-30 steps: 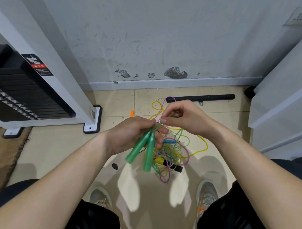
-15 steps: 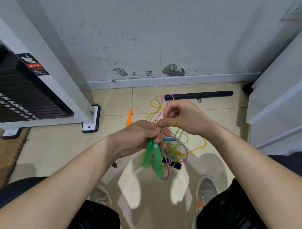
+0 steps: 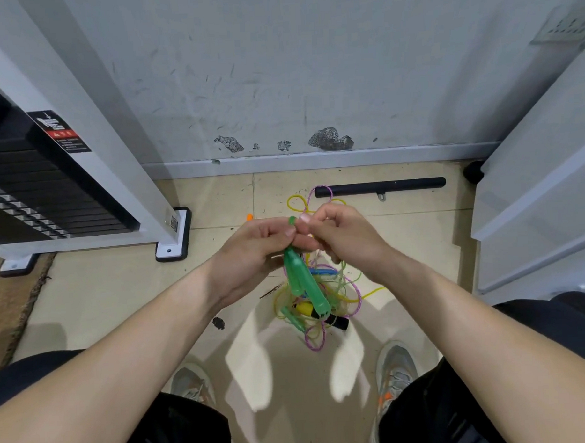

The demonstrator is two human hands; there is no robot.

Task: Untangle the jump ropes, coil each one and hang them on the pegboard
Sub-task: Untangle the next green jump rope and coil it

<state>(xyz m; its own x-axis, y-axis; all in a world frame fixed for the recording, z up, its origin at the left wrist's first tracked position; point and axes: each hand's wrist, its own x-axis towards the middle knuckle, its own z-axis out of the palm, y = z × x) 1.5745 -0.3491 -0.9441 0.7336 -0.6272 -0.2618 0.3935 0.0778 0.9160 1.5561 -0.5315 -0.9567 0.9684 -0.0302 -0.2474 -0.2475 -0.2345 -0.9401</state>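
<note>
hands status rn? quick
Left hand: grips the two green handles.
Right hand: fingers curled, pinching the green rope at the left fingertips.

You have one view, from the wide-angle camera on your head. It faces forward and steeply down. The grey wall spans the top of the frame, and the tiled floor fills the middle band. Your forearms enter from the lower corners and meet just above centre. There your left hand and right hand sit close to the lens, with the jump ropes just below them. Your shoes and dark clothing line the bottom edge. The white machine frame at upper left and the white panel at right lean inward.
</note>
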